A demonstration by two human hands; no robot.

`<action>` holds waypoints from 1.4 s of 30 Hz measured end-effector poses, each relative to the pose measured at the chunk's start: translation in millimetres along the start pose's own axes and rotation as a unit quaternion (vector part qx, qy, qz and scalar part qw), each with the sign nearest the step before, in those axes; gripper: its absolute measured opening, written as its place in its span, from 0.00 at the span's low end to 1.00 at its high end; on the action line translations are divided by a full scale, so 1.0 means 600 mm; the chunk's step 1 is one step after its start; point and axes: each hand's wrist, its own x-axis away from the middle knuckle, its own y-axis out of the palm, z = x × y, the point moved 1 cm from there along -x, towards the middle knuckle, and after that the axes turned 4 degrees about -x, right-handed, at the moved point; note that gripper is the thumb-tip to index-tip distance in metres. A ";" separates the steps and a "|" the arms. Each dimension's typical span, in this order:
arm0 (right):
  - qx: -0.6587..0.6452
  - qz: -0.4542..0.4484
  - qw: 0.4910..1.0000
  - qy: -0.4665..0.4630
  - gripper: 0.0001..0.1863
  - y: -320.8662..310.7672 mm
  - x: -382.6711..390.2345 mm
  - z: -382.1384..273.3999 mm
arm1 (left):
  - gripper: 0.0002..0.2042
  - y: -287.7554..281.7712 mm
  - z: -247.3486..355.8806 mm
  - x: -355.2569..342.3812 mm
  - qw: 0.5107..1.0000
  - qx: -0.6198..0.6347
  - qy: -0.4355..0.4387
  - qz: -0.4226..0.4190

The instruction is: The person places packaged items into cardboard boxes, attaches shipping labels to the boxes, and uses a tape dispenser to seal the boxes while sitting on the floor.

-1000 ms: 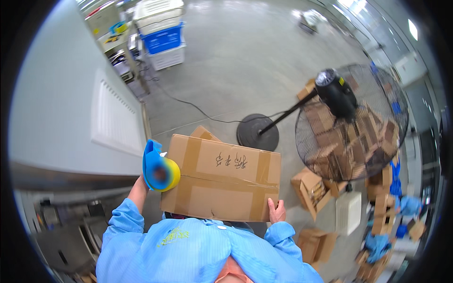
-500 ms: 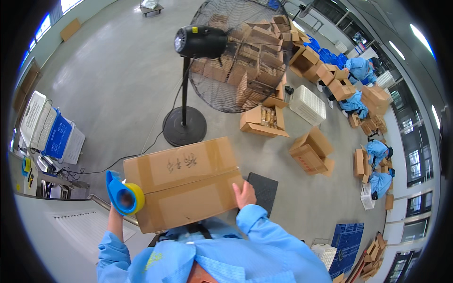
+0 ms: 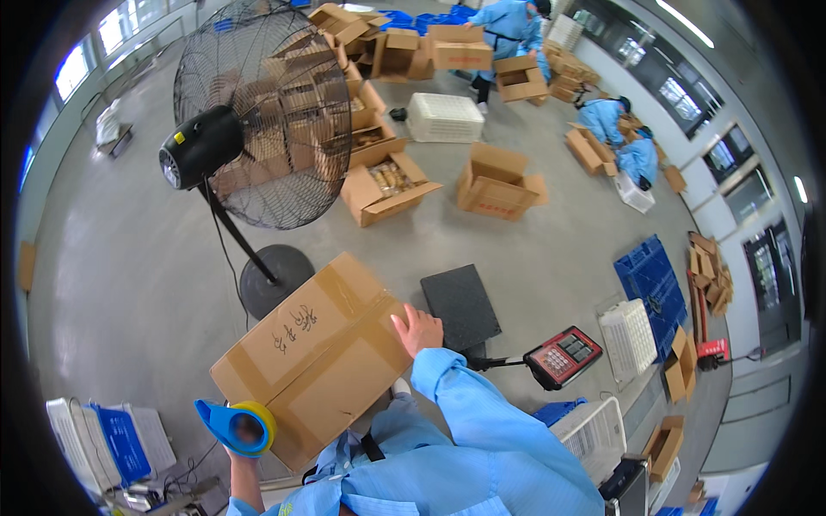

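"What stood farthest left on your feed?"

"I had stacked white and blue plastic crates [image 3: 123, 439] in the lower corner, then a black floor fan with a round wire cage [image 3: 206, 146], beyond the work."

"And the hands?"

"The left hand [image 3: 242, 460] was closed round a blue plastic tape dispenser with a yellow rim [image 3: 228, 427], just at the carton's left corner. Most of its fingers were hidden, so I could not tell whether they also bore the box. The large brown cardboard carton [image 3: 314, 361] was in front of the body between both hands, turned slantwise, its flaps shut under bands of tape. The right hand [image 3: 419, 330] grasped its right end, fingers laid over the edge."

"What lay past that?"

"A flat black square platform [image 3: 462, 301], just beyond the right hand and apart from the carton, then a red-and-black keypad unit [image 3: 564, 357] on an arm."

"Which step did you take it for?"

"I judged it to be carrying a closed carton; I saw no tape drawn out."

"What did the next move call for?"

"To my mind, a firm hold at both ends, a level box, and care that the dispenser didn't slip."
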 end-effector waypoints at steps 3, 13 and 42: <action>0.043 0.027 0.999 0.000 0.19 -0.002 -0.007 -0.005 | 0.21 -0.053 -0.005 -0.013 0.999 -0.002 0.000 -0.045; -0.036 0.035 0.998 0.043 0.17 -0.011 0.002 -0.025 | 0.22 -0.076 0.033 -0.019 0.995 -0.005 -0.016 -0.094; -0.009 -0.004 0.993 0.115 0.22 -0.007 -0.163 0.044 | 0.21 0.257 -0.205 -0.240 0.989 -0.114 -0.091 -0.035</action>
